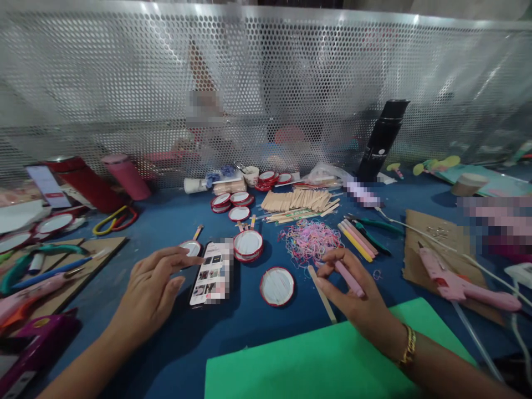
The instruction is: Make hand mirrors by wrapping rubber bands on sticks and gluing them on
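Observation:
My left hand [145, 291] has its fingers stretched out and holds nothing; its index fingertip is at the left edge of a lit phone [210, 274] lying on the blue table. Between the fingers of my right hand [359, 302] is a pink marker-like stick [349, 279]. Just left of that hand lies a flat wooden craft stick [323, 296]. Behind it spreads a tangled pile of colourful rubber bands [310, 238]. A round, red-rimmed white disc [277, 286] lies between my hands. Beneath my right forearm is a bright green sheet [291, 368].
Wooden sticks [297, 199] and stacked red-rimmed discs [248, 245] lie farther back. Pliers [374, 233] and a pink glue gun [451, 277] with cord are at right. A black bottle [380, 141] stands before a perforated metal screen [291, 72]. Scissors [116, 219] lie left.

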Motion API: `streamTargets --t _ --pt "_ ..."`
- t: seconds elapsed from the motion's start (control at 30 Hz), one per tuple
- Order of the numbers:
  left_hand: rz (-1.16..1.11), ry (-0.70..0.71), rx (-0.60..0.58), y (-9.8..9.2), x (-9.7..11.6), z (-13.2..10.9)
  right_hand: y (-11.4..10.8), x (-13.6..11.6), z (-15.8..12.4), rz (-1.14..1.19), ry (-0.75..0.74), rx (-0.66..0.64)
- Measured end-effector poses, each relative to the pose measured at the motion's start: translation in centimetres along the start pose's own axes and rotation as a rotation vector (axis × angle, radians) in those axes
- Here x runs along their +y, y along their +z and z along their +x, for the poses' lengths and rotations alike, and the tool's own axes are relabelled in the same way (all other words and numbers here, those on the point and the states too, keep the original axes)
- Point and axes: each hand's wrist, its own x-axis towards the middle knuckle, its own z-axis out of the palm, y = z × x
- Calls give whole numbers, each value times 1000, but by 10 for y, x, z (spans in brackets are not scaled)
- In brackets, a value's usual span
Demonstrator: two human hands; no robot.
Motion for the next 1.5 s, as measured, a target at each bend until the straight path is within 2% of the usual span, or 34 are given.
streamTargets --t 0.33,0.83,1.0,1.23,1.5 --pt "-54 59 36 -2 0 -14 -1 5 0 -6 -38 1" --pt "-74 -6 51 -1 8 -22 -1 4 1 -9 -40 7" --pt "-99 16 83 -3 12 -26 -1 4 1 15 -32 9" --pt "-48 -10 -8 -4 19 -24 -2 3 0 7 -33 23" --pt "32 -11 -37 -1 13 -8 -3 2 0 -1 -38 33"
